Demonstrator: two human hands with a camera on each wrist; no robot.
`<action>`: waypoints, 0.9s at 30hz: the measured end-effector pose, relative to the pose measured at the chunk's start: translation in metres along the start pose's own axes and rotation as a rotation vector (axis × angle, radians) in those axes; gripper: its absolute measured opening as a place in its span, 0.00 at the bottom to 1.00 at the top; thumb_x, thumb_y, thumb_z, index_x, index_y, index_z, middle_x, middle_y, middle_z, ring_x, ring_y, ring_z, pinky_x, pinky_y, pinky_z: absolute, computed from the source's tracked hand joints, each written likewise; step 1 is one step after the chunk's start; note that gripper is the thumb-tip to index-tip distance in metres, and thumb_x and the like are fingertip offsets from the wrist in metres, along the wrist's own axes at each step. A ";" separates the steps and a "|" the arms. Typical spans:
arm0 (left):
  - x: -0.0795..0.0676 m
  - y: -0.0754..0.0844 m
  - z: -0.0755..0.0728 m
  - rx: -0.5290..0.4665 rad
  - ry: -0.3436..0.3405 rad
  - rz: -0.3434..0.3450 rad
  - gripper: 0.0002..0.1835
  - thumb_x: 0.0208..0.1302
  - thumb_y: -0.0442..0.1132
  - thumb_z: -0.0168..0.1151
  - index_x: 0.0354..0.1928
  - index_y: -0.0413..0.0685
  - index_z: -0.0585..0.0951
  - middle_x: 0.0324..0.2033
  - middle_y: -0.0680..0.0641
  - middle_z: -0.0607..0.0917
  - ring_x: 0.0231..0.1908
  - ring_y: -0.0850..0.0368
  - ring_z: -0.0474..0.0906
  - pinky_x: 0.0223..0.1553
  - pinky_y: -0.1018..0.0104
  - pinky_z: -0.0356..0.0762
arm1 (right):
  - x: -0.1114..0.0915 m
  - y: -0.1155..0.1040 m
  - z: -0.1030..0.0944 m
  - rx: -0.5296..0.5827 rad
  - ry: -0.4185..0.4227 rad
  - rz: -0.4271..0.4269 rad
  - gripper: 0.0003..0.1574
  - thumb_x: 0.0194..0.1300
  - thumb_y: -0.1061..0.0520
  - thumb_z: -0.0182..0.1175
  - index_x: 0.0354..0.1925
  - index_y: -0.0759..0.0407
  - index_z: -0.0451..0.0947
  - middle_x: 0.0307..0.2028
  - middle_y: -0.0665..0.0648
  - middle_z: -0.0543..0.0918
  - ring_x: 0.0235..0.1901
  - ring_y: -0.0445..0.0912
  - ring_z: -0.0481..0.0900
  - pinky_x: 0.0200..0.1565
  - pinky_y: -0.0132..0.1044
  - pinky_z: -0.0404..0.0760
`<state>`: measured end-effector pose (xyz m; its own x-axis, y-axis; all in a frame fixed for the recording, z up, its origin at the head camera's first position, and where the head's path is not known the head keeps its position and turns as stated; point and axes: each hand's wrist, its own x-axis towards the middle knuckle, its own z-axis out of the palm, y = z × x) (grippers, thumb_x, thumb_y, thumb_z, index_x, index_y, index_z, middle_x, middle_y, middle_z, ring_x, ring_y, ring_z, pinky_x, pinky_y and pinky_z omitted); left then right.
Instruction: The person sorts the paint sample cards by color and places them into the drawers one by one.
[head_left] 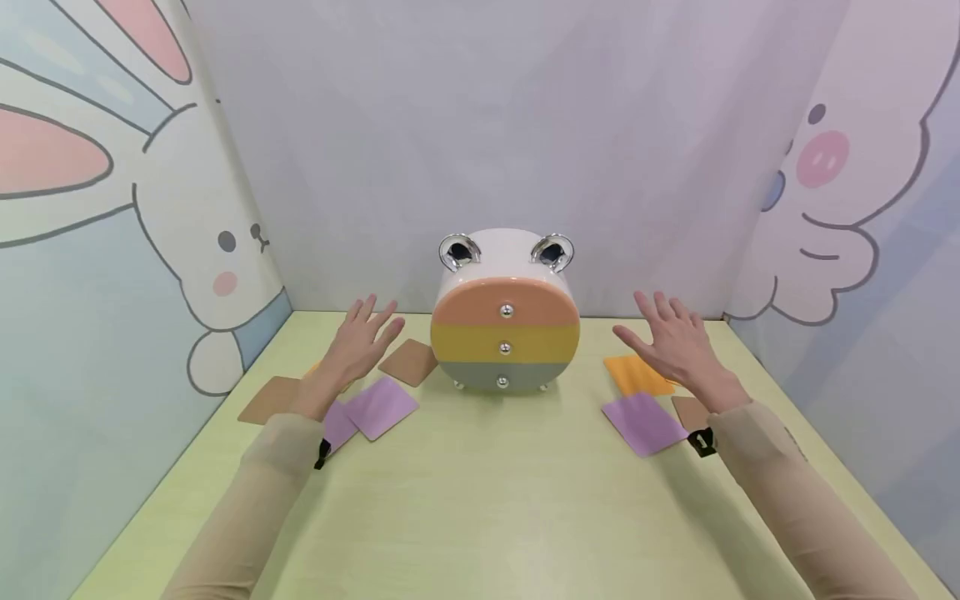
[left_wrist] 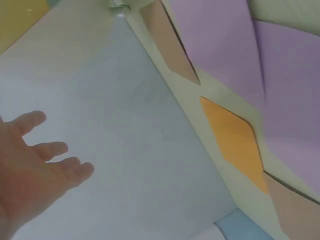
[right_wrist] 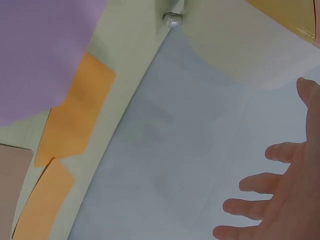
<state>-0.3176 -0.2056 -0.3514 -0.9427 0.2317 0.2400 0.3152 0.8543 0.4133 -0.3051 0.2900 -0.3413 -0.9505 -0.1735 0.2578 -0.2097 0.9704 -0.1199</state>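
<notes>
Fingers spread, my left hand (head_left: pixel 358 343) hovers above several flat cards on the left of the table and holds nothing. Under and around it lie a purple card (head_left: pixel 381 407), a brown card (head_left: pixel 408 362) and an orange card (left_wrist: pixel 234 139), the last mostly hidden by the wrist in the head view. My right hand (head_left: pixel 677 343), also spread and holding nothing, is raised over another orange card (head_left: pixel 636 375) and a purple card (head_left: pixel 643 423). Between the hands stands a rounded three-drawer cabinet (head_left: pixel 506 343) with silver knobs and two chrome ear-like rings.
The cabinet stands on small feet near the back wall (head_left: pixel 525 125) of the pale table (head_left: pixel 480 500). Side walls with cartoon animals (head_left: pixel 217 275) enclose the left and right. A further brown card (head_left: pixel 268 400) lies near the left edge, another brown one (head_left: pixel 688 412) by the right wrist.
</notes>
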 end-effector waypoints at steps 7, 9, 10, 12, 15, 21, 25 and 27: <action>0.017 0.039 -0.017 -0.202 0.043 0.035 0.36 0.73 0.62 0.37 0.68 0.43 0.68 0.67 0.38 0.70 0.65 0.38 0.68 0.66 0.43 0.64 | 0.001 -0.008 -0.005 0.026 -0.014 -0.042 0.53 0.68 0.26 0.39 0.75 0.59 0.46 0.71 0.75 0.54 0.69 0.70 0.54 0.67 0.66 0.54; 0.022 0.053 -0.022 -0.247 0.064 0.030 0.34 0.72 0.63 0.40 0.65 0.44 0.72 0.63 0.40 0.75 0.60 0.40 0.74 0.61 0.45 0.71 | 0.002 -0.011 -0.007 0.031 -0.006 -0.050 0.53 0.68 0.26 0.39 0.75 0.60 0.49 0.70 0.75 0.57 0.68 0.70 0.57 0.65 0.66 0.57; 0.025 0.060 -0.023 -0.262 0.075 0.028 0.34 0.71 0.63 0.41 0.64 0.45 0.73 0.62 0.42 0.77 0.57 0.41 0.77 0.59 0.46 0.74 | 0.002 -0.013 -0.007 0.031 0.000 -0.051 0.53 0.68 0.26 0.40 0.74 0.60 0.51 0.69 0.74 0.60 0.67 0.70 0.58 0.64 0.66 0.59; 0.030 0.073 -0.025 -0.292 0.092 0.021 0.33 0.70 0.64 0.44 0.62 0.46 0.76 0.59 0.43 0.80 0.55 0.44 0.79 0.57 0.48 0.76 | 0.002 -0.017 -0.008 0.022 0.013 -0.051 0.52 0.68 0.26 0.40 0.73 0.61 0.56 0.65 0.73 0.67 0.64 0.69 0.64 0.61 0.66 0.64; 0.038 0.089 -0.027 -0.295 0.110 0.010 0.32 0.68 0.64 0.47 0.58 0.48 0.80 0.54 0.44 0.83 0.54 0.46 0.80 0.55 0.51 0.77 | 0.000 -0.024 -0.011 0.009 0.029 -0.049 0.49 0.68 0.26 0.40 0.69 0.62 0.63 0.57 0.71 0.78 0.57 0.67 0.72 0.54 0.63 0.72; 0.045 0.106 -0.029 -0.255 0.131 -0.025 0.28 0.64 0.64 0.51 0.36 0.47 0.87 0.30 0.48 0.86 0.34 0.53 0.78 0.33 0.64 0.74 | -0.002 -0.042 -0.018 0.031 0.067 -0.095 0.41 0.69 0.30 0.44 0.53 0.63 0.77 0.39 0.64 0.86 0.39 0.58 0.81 0.37 0.52 0.79; 0.048 0.111 -0.028 -0.239 0.126 -0.042 0.27 0.62 0.63 0.54 0.23 0.47 0.82 0.18 0.52 0.76 0.24 0.56 0.69 0.24 0.67 0.63 | -0.003 -0.052 -0.021 0.048 0.077 -0.116 0.39 0.69 0.29 0.44 0.49 0.59 0.79 0.34 0.59 0.86 0.32 0.52 0.81 0.29 0.44 0.78; 0.051 0.112 -0.027 -0.238 0.122 -0.057 0.27 0.62 0.63 0.56 0.21 0.48 0.81 0.16 0.54 0.75 0.23 0.57 0.67 0.23 0.68 0.62 | -0.003 -0.058 -0.024 0.065 0.083 -0.124 0.37 0.69 0.30 0.44 0.48 0.58 0.80 0.31 0.57 0.85 0.29 0.50 0.81 0.27 0.41 0.76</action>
<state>-0.3269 -0.1109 -0.2688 -0.9441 0.1166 0.3085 0.2925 0.7279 0.6202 -0.2852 0.2386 -0.3124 -0.8948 -0.2739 0.3527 -0.3409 0.9291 -0.1432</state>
